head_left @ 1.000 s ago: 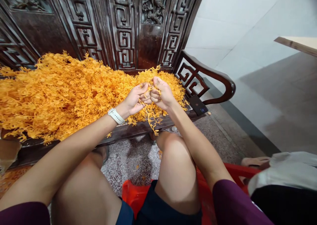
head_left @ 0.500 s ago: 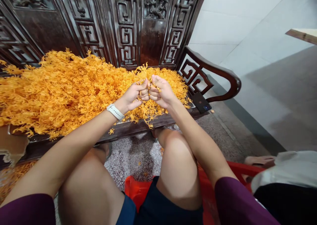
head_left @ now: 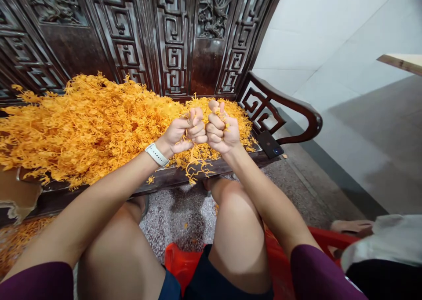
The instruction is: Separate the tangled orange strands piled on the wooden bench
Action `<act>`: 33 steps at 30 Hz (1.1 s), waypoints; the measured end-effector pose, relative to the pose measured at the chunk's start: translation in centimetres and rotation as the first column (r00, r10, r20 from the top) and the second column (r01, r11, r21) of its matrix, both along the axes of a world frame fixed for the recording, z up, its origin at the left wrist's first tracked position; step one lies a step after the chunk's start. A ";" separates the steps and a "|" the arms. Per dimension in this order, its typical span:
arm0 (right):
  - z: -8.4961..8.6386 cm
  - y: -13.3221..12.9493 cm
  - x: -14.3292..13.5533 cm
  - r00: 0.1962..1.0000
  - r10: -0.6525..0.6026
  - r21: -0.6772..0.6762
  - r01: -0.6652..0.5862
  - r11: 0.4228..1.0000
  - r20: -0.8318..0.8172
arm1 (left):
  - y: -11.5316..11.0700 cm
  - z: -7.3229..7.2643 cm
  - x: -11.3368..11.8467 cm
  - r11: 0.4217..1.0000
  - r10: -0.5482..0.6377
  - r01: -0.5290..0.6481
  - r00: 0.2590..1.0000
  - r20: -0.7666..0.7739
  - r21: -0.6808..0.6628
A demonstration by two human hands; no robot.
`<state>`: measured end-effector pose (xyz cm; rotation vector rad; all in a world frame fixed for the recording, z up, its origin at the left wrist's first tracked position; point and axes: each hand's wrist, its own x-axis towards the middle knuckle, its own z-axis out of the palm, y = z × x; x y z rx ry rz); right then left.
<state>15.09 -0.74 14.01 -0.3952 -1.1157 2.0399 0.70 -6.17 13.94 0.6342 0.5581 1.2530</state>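
Both fists are drawn together over the front edge of a dark, glossy, carved wooden bench (head_left: 180, 176), their knuckles just beside each other. By the left hand (head_left: 187, 130), curled closed, a thin, branching, orange plastic-looking sprig (head_left: 195, 161) is gripped, its forked end left hanging below the fingers. By the right hand (head_left: 223, 128), also closed, short orange strand ends (head_left: 226, 125) are pinched; whether these belong to the same sprig cannot be told.

Behind and to the left of the hands, a large, tangled mound of similar orange sprigs (head_left: 108, 124) is heaped along the seat. Judged from this, only one small portion is being worked, and a great deal seems left to be handled. No finished pieces can be clearly made out. At lower left, beside torn brown cardboard (head_left: 20, 194), more loose orange strands (head_left: 20, 243) are seen, but whether they have been dealt with cannot be told. At the seat's right end, a black phone (head_left: 270, 144) is placed near the curved armrest (head_left: 296, 111).
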 end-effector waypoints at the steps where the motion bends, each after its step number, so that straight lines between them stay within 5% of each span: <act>1: 0.2 -0.2 0.2 1.000 -0.023 0.004 0.023 1.000 -0.001 | -0.3 0.4 0.2 1.000 0.002 -0.002 1.000 0.002 -0.004; 5: 0.9 0.1 1.6 0.999 -0.054 0.030 0.054 0.998 0.003 | -0.5 1.3 0.5 0.998 -0.038 0.037 0.999 0.034 0.041; 8: 0.5 2.4 2.7 0.997 -0.072 -0.069 0.074 0.995 0.032 | 0.2 0.1 -0.3 0.997 -0.055 0.053 0.998 0.029 0.062; 10: -0.1 5.3 3.5 0.963 -0.241 -0.202 0.262 0.944 0.124 | 0.7 -1.3 -1.0 1.000 -0.019 0.019 1.000 -0.002 0.015; 12: -0.8 8.7 4.4 0.823 -0.481 -0.269 0.558 0.785 0.301 | 1.0 -2.7 -1.6 0.997 -0.001 -0.005 0.997 -0.078 -0.079; 14: -1.6 11.5 5.3 0.687 -0.581 -0.212 0.706 0.676 0.436 | 1.1 -3.4 -2.0 0.989 0.016 -0.036 0.990 -0.137 -0.146; 18: -3.6 12.9 6.3 0.530 -0.595 -0.053 0.771 0.634 0.604 | 0.8 -3.4 -2.5 0.989 0.047 -0.070 0.983 -0.176 -0.128; 22: -4.4 9.5 5.3 0.632 -0.529 -0.006 0.645 0.764 0.566 | 0.9 -3.5 -2.0 0.994 0.076 -0.093 0.962 -0.262 -0.053; 26: -3.3 5.5 3.0 0.820 -0.274 0.108 0.255 0.961 0.502 | 1.1 -4.0 -0.7 0.986 0.139 -0.157 0.955 -0.262 -0.049; 29: -2.6 3.7 1.7 0.854 -0.201 0.367 0.013 0.930 0.480 | 1.1 -4.3 -0.1 0.990 0.140 -0.143 0.953 -0.267 0.008; 33: -2.9 2.9 1.2 0.884 -0.159 0.546 -0.122 0.829 0.439 | 1.2 -4.8 -0.1 0.987 0.159 -0.157 0.948 -0.276 0.030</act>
